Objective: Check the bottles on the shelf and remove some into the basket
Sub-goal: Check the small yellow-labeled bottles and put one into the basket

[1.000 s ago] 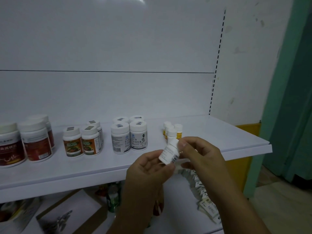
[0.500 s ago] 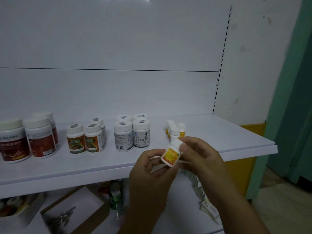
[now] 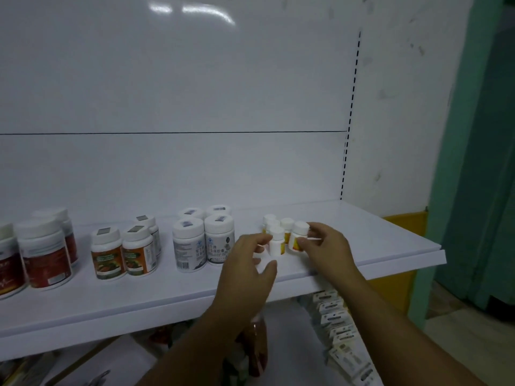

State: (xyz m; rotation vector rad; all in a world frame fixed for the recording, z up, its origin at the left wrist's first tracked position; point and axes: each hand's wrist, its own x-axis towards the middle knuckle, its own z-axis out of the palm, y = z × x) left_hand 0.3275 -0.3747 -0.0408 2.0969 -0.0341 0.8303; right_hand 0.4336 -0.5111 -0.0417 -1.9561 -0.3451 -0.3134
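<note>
A white shelf (image 3: 376, 246) carries rows of white-capped bottles. At its right end stands a cluster of small bottles with yellow labels (image 3: 276, 240). My right hand (image 3: 326, 246) grips one small yellow-labelled bottle (image 3: 298, 236) upright at the cluster's right side, its base at the shelf surface. My left hand (image 3: 248, 263) hovers just left of the cluster with fingers spread, holding nothing. No basket is in view.
Left of the cluster stand grey-labelled bottles (image 3: 203, 240), orange-green-labelled bottles (image 3: 122, 252) and larger red-labelled jars (image 3: 46, 254). A lower shelf holds a row of small white boxes (image 3: 337, 324) and dark packets. A green door frame (image 3: 457, 162) borders the right.
The small bottle held between both hands in front of the shelf has moved forward and down to the cluster. My left hand has let go of it and opened.
</note>
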